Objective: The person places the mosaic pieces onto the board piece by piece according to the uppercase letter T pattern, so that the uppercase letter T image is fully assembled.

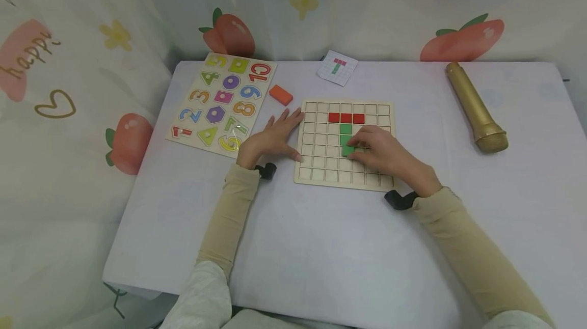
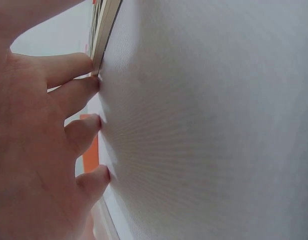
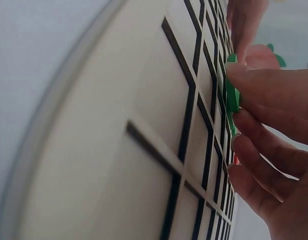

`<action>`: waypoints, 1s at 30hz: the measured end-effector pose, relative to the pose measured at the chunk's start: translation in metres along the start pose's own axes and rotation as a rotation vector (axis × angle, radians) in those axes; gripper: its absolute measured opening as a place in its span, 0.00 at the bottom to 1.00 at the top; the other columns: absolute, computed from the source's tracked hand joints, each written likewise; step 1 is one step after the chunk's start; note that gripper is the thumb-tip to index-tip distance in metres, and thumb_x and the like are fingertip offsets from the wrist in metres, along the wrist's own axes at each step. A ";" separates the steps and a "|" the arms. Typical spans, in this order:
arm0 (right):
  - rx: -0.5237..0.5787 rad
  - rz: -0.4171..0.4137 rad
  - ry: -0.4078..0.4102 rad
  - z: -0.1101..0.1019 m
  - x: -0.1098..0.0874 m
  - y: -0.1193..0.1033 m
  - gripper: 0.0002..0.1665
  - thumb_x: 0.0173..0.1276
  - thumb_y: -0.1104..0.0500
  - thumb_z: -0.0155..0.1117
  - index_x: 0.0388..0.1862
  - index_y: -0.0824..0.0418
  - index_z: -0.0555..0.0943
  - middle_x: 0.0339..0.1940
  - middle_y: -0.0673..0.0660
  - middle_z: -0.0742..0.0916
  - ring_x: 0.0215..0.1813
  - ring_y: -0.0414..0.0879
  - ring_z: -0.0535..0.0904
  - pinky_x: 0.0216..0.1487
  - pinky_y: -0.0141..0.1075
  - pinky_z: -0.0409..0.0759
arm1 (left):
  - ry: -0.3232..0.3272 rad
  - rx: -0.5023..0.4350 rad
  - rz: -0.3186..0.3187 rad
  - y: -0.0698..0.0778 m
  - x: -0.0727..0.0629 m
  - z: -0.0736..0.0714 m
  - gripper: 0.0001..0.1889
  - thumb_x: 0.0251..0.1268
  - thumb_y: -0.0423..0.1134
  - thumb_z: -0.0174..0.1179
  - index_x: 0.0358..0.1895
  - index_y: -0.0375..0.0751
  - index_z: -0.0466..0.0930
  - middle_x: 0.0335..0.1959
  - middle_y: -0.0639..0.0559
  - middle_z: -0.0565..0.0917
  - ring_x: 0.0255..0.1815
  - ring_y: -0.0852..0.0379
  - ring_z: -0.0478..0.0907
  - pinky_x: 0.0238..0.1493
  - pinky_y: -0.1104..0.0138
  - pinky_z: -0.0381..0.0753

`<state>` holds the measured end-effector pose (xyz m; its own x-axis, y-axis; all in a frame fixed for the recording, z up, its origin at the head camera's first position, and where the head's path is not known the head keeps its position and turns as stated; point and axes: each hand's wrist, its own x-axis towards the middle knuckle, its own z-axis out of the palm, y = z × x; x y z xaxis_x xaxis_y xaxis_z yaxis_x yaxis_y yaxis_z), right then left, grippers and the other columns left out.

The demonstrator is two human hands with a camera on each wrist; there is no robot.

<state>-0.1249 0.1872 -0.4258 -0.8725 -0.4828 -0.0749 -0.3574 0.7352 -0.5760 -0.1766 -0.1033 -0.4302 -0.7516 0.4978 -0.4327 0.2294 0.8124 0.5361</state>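
A wooden grid board [image 1: 319, 158] lies on the table, a row of red square tiles [image 1: 346, 118] set in its upper part. Below the middle red one, green square tiles [image 1: 346, 129] run downward in a column. My right hand [image 1: 382, 151] pinches the lowest green tile [image 3: 233, 90] between thumb and fingers, slightly tilted over the grid. With fingers spread, my left hand [image 1: 274, 138] touches the board's left edge. In the left wrist view its fingertips [image 2: 96, 87] meet the board's side and the tablecloth.
Left of the board lies a number and shape puzzle [image 1: 215, 110], with an orange block [image 1: 281, 95] between them. A pattern card [image 1: 337, 68] showing a red and green T is behind the board. A gold microphone [image 1: 477, 110] lies at the right.
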 end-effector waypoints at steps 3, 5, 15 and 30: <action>-0.020 -0.006 -0.009 0.001 0.002 -0.002 0.15 0.65 0.62 0.74 0.50 0.67 0.88 0.49 0.63 0.87 0.53 0.57 0.80 0.58 0.52 0.80 | 0.001 -0.003 -0.001 0.000 0.000 0.000 0.64 0.53 0.51 0.79 0.86 0.51 0.40 0.87 0.57 0.36 0.86 0.54 0.23 0.84 0.53 0.20; -0.035 -0.012 -0.011 0.002 0.003 -0.004 0.15 0.65 0.62 0.74 0.50 0.67 0.88 0.49 0.63 0.87 0.53 0.57 0.80 0.58 0.52 0.80 | 0.001 -0.007 -0.003 0.001 0.000 0.001 0.63 0.53 0.51 0.79 0.86 0.51 0.40 0.87 0.57 0.36 0.86 0.54 0.23 0.84 0.53 0.20; -0.062 -0.033 0.010 0.005 -0.001 -0.005 0.15 0.64 0.62 0.75 0.49 0.66 0.88 0.47 0.62 0.88 0.53 0.57 0.80 0.58 0.53 0.80 | -0.011 -0.001 -0.003 0.002 0.000 0.001 0.63 0.54 0.50 0.78 0.86 0.51 0.40 0.87 0.57 0.35 0.86 0.54 0.23 0.84 0.53 0.20; -0.020 -0.040 0.035 -0.003 -0.009 -0.001 0.15 0.66 0.64 0.72 0.51 0.66 0.87 0.48 0.62 0.88 0.51 0.56 0.83 0.54 0.52 0.83 | -0.010 0.010 -0.011 -0.006 -0.002 -0.001 0.63 0.55 0.51 0.78 0.86 0.51 0.39 0.87 0.57 0.35 0.86 0.54 0.22 0.84 0.52 0.21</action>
<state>-0.1174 0.1922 -0.4218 -0.8682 -0.4957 -0.0235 -0.3987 0.7249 -0.5617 -0.1769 -0.1092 -0.4318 -0.7479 0.4917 -0.4459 0.2275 0.8209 0.5238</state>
